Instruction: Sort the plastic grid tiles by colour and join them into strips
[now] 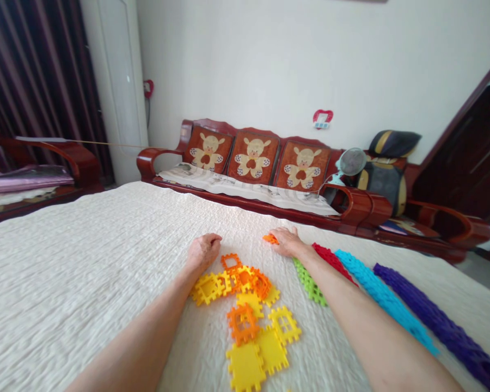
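My right hand (285, 241) is closed on an orange plastic interlocking tile (270, 239), which sticks out to the left of the fingers, low over the bedspread. Across from it my left hand (204, 251) rests with its fingers curled in; no tile shows in it. Between my forearms lies a loose heap of notched tiles: an orange frame tile (231, 262) at the far end, a yellow frame tile (207, 288) at the left, and solid yellow tiles (246, 366) nearest me. Several of them overlap.
Right of the heap run rows of joined tiles: green (310, 280), red (334, 261), light blue (386, 296) and purple (436, 321). My right forearm passes over part of them. All lie on a cream quilted cover (106, 261). Beyond it stands a wooden sofa (245, 201) with a small fan (351, 162).
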{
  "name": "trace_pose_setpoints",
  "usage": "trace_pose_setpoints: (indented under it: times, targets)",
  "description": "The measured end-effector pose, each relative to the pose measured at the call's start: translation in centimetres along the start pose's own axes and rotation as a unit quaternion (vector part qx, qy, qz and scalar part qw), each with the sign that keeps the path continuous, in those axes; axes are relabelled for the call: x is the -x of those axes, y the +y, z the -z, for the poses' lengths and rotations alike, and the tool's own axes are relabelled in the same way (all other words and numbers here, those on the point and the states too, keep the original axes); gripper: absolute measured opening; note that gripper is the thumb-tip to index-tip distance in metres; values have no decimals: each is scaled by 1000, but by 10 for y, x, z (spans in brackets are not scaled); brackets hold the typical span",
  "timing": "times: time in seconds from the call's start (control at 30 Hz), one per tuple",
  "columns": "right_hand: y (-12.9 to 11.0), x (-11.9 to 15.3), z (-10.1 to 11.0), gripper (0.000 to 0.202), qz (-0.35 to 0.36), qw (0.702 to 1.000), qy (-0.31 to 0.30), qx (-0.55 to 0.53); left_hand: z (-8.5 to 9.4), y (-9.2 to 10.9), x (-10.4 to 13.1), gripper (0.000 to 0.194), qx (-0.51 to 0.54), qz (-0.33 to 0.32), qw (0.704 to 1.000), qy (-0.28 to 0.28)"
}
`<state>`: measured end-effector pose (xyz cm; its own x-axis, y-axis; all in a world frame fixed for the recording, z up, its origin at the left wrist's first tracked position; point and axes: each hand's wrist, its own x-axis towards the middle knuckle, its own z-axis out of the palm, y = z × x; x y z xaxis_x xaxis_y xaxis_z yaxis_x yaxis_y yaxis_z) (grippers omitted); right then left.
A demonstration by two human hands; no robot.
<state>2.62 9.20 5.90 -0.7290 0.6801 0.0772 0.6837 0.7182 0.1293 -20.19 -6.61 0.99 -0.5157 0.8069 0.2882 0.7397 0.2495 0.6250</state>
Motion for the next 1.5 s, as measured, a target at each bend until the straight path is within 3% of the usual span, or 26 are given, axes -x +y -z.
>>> trace_pose_setpoints:
  times: [0.37, 0.43, 0.53, 0.63, 0.83, 0.97, 1.1, 1.33, 1.5]
  targets:
    - [4, -8, -1, 37, -8, 1000, -22, -10, 1, 1, 2, 33, 2, -7, 1000, 2]
    - [2, -4, 0, 42, -10, 1000, 0, -14, 1, 1, 1, 33, 4, -8, 1000, 3]
    - [-8, 13, 3, 46, 15, 993, 99, -57, 0, 0, 1, 33, 4, 0, 1000, 3]
    - [-30, 41, 4, 45, 51, 969, 171, -170, 0, 0, 1, 32, 3, 11, 1000, -1]
    - [-72, 88, -14, 36, -14, 918, 163, -362, 5, 5, 3, 32, 5, 15, 1000, -9]
    - [-79, 101, -25, 34, -69, 874, 160, -454, 6, 6, 3, 33, 4, 13, 1000, -8]
    - [-80, 103, -24, 35, -70, 841, 156, -513, 6, 5, 3, 33, 3, 6, 1000, -6]
    - [-81, 101, -23, 38, -67, 845, 152, -509, 7, 4, 6, 32, 35, 8, 999, -6]
    - [-83, 102, -20, 38, -74, 857, 155, -486, 13, 6, 12, 32, 98, 10, 993, -64]
